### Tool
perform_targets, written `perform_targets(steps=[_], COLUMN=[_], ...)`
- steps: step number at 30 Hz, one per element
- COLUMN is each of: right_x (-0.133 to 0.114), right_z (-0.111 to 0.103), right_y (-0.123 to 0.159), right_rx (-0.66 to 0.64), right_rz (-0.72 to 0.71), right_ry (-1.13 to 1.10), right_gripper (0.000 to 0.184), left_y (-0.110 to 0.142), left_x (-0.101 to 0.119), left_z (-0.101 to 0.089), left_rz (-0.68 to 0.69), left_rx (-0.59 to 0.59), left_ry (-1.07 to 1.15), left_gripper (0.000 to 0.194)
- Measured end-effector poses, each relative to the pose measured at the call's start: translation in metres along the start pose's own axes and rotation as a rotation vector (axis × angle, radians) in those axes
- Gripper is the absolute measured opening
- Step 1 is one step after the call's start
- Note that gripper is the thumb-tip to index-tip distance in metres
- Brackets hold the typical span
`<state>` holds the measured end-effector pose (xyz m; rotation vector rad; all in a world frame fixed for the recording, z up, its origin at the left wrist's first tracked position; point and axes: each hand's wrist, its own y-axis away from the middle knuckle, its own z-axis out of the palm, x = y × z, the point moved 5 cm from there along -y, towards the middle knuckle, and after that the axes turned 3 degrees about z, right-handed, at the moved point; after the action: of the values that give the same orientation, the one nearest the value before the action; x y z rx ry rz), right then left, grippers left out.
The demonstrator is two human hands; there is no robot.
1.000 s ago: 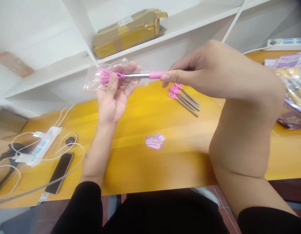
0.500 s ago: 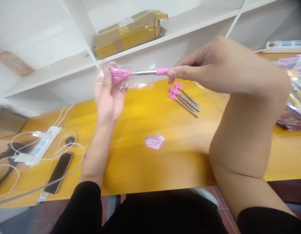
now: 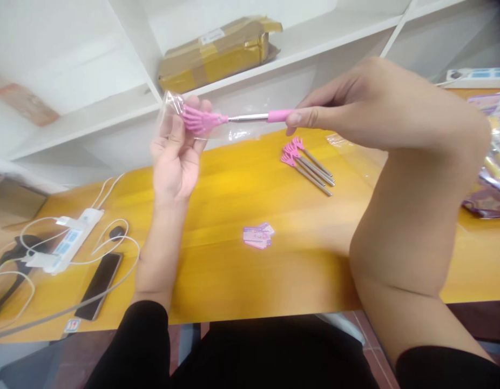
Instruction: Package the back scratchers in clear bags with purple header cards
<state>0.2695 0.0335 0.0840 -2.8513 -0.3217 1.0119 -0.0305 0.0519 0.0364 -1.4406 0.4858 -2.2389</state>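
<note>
My right hand point(image 3: 347, 111) pinches the pink grip of a telescopic back scratcher point(image 3: 237, 116), a thin metal rod with a pink claw head. The claw end sits inside a clear plastic bag point(image 3: 173, 111), which my left hand point(image 3: 175, 156) holds up between thumb and fingers. Both hands are raised above the yellow table point(image 3: 234, 259), in front of the white shelf point(image 3: 112, 108).
Several more pink back scratchers point(image 3: 309, 165) lie on the table, with small pink labels point(image 3: 258, 236) nearer me. At the left are a white power strip point(image 3: 69, 240), cables and a dark phone point(image 3: 98, 285). A taped brown parcel point(image 3: 220, 48) lies on the shelf. Packaged goods point(image 3: 491, 156) pile at the right.
The scratcher and bag have risen and shifted slightly right. The claw head has gone deeper into the bag, and my left hand has shifted its grip on the bag.
</note>
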Motion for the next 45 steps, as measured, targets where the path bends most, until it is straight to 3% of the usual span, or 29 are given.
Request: perform_targets(steps=[3,8,15,20,25,36,45], right_x=[0.002,-0.001,-0.014,-0.027,-0.026,-0.034,-0.039], right_z=[-0.002,-0.002,0.006,0.017,0.028,0.066,0.066], right_y=[0.000,0.003,0.006,0.009,0.004,0.000,0.008], right_rx=[0.005,0.014,-0.027,-0.065,-0.017,-0.002,0.036], right_rz=[-0.001,-0.022,-0.080,-0.058,-0.092,-0.207,-0.233], right_ry=[0.005,-0.013,-0.016,-0.112,-0.134,-0.132,-0.176], right_gripper=[0.063,0.044,0.048,0.043,0.061,0.075,0.073], left_y=[0.003,0.015,0.025,0.024,0.023,0.026,0.031], left_x=[0.004,0.004,-0.003,-0.006,-0.008,-0.012,-0.026], left_z=[0.004,0.019,0.033,0.033,0.031,0.034,0.034], left_rz=[0.002,-0.001,-0.069,-0.058,-0.040,-0.064,-0.091], left_rx=[-0.030,-0.090,-0.099,-0.098,-0.062,-0.033,-0.060], left_ry=[0.009,0.098,0.190,0.208,0.198,0.067,0.065], left_gripper=[0.015,0.024,0.034,0.036,0.034,0.031,0.028])
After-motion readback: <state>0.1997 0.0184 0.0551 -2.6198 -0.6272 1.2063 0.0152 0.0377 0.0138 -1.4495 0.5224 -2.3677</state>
